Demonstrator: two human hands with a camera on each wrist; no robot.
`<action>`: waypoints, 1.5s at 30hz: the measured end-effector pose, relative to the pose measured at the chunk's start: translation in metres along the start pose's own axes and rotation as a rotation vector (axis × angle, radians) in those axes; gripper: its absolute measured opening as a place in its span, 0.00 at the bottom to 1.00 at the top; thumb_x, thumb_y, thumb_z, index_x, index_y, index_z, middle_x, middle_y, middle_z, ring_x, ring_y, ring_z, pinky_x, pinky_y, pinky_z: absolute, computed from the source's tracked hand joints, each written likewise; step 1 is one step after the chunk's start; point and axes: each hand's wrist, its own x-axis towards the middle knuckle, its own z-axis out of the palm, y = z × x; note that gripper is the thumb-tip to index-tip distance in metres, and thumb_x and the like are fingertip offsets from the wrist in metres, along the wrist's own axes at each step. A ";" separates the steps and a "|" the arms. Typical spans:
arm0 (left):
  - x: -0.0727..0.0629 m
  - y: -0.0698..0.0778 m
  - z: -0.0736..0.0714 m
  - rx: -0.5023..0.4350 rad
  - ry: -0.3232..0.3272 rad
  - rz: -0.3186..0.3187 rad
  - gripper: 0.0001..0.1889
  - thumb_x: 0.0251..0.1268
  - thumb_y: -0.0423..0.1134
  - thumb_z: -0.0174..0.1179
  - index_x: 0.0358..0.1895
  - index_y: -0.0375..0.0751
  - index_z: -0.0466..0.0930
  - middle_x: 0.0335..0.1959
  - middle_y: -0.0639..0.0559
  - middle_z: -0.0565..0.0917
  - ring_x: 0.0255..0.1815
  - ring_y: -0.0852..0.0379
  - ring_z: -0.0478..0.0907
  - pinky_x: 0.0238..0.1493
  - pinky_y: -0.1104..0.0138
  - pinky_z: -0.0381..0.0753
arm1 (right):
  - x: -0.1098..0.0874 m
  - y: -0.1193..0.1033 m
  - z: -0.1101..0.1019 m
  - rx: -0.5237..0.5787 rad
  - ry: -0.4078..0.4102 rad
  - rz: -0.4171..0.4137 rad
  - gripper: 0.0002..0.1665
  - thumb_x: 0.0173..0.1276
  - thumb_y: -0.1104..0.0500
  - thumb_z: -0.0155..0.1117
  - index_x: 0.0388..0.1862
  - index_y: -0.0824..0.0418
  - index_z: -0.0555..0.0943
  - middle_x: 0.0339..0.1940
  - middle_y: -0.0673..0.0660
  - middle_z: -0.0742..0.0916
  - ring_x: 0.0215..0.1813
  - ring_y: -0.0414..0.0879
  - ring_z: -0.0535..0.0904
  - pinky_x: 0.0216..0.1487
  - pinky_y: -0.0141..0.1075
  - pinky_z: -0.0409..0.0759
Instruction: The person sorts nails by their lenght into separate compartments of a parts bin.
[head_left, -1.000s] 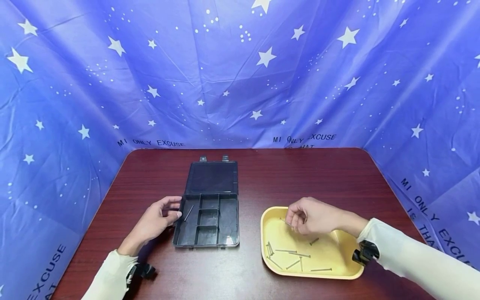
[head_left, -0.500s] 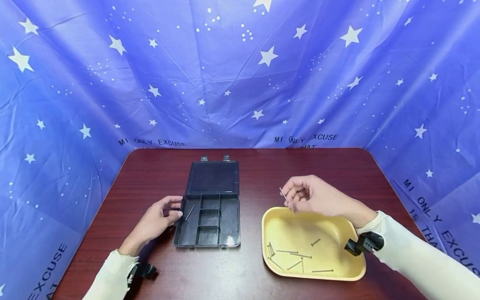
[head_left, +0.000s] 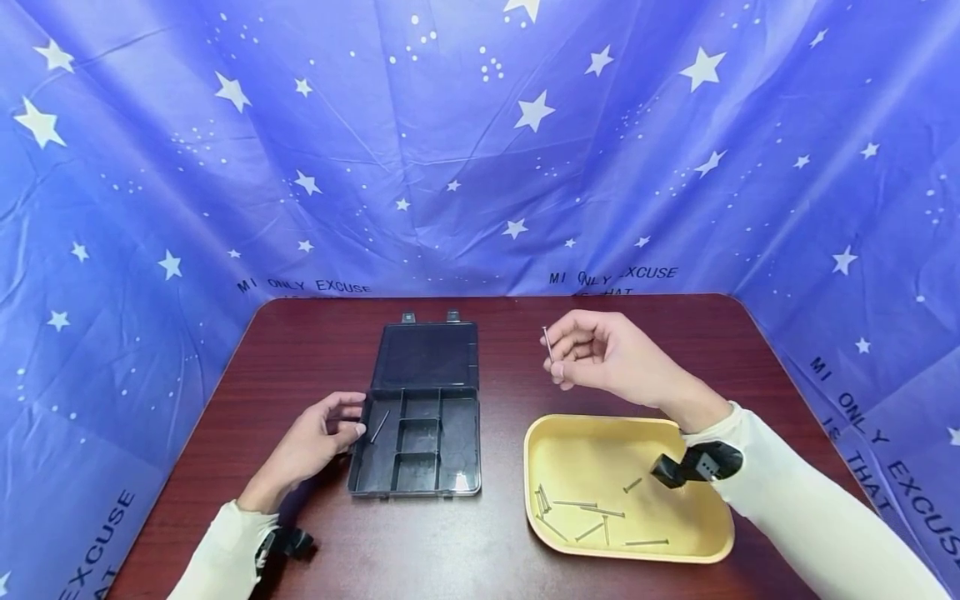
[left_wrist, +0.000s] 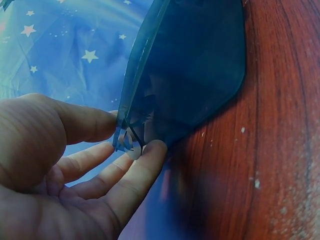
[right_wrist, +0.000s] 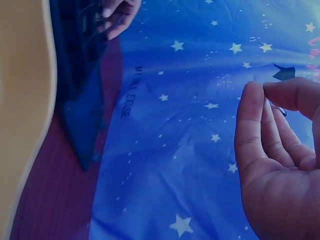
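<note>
My right hand (head_left: 600,354) pinches a nail (head_left: 547,342) between thumb and fingers, raised above the table behind the yellow tray (head_left: 581,446). In the right wrist view that hand (right_wrist: 280,160) mostly hides the nail. To the left lies a black compartment box (head_left: 417,419), its lid (head_left: 427,356) folded back flat. A single nail (head_left: 380,426) lies in the box's long left compartment. My left hand (head_left: 315,433) grips the box's left wall; the left wrist view shows thumb and fingers on either side of the box's edge (left_wrist: 195,65).
Several loose nails (head_left: 647,543) lie scattered in the tray, most toward its front. The dark red wooden table (head_left: 465,550) carries both containers, with a gap between them. A blue starry cloth (head_left: 450,167) hangs round the back and sides.
My right hand has lifted a nail out of the tray and moved it up and back, a little to the left. The left hand stays on the box.
</note>
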 end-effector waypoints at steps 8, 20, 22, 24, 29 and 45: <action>0.001 -0.004 0.001 -0.072 -0.030 -0.029 0.28 0.75 0.29 0.62 0.75 0.35 0.67 0.66 0.29 0.77 0.49 0.57 0.83 0.41 0.62 0.88 | 0.018 -0.006 0.015 0.031 0.066 -0.034 0.17 0.66 0.76 0.69 0.52 0.69 0.80 0.38 0.55 0.91 0.36 0.48 0.90 0.41 0.42 0.90; 0.001 -0.002 -0.001 -0.087 -0.034 -0.024 0.27 0.76 0.29 0.61 0.74 0.34 0.66 0.64 0.29 0.76 0.50 0.53 0.82 0.42 0.59 0.89 | 0.026 -0.009 0.022 0.101 0.092 -0.093 0.18 0.67 0.77 0.66 0.51 0.62 0.82 0.38 0.53 0.92 0.36 0.46 0.90 0.40 0.41 0.90; 0.001 -0.002 -0.001 -0.089 -0.035 -0.024 0.27 0.76 0.29 0.61 0.74 0.34 0.66 0.64 0.29 0.76 0.50 0.53 0.82 0.42 0.59 0.89 | 0.026 -0.009 0.023 0.111 0.094 -0.098 0.18 0.67 0.77 0.66 0.51 0.61 0.82 0.38 0.53 0.92 0.37 0.46 0.90 0.40 0.42 0.91; 0.001 -0.003 0.000 -0.091 -0.035 -0.022 0.27 0.76 0.29 0.61 0.74 0.34 0.66 0.64 0.29 0.77 0.50 0.53 0.82 0.42 0.59 0.89 | 0.026 -0.009 0.024 0.119 0.095 -0.103 0.18 0.67 0.78 0.66 0.51 0.60 0.82 0.38 0.53 0.91 0.37 0.45 0.90 0.41 0.42 0.91; 0.001 -0.004 -0.001 -0.090 -0.034 -0.013 0.27 0.76 0.28 0.61 0.74 0.34 0.67 0.63 0.29 0.77 0.49 0.53 0.83 0.41 0.59 0.89 | 0.027 -0.010 0.027 0.133 0.089 -0.119 0.19 0.67 0.78 0.65 0.51 0.60 0.82 0.38 0.55 0.91 0.38 0.44 0.90 0.40 0.41 0.90; 0.001 -0.004 -0.001 -0.076 -0.041 -0.012 0.26 0.76 0.28 0.60 0.74 0.33 0.67 0.63 0.29 0.77 0.50 0.54 0.82 0.41 0.60 0.89 | 0.040 -0.008 0.058 0.198 0.048 -0.076 0.18 0.65 0.78 0.66 0.53 0.70 0.81 0.39 0.58 0.90 0.38 0.44 0.89 0.41 0.39 0.90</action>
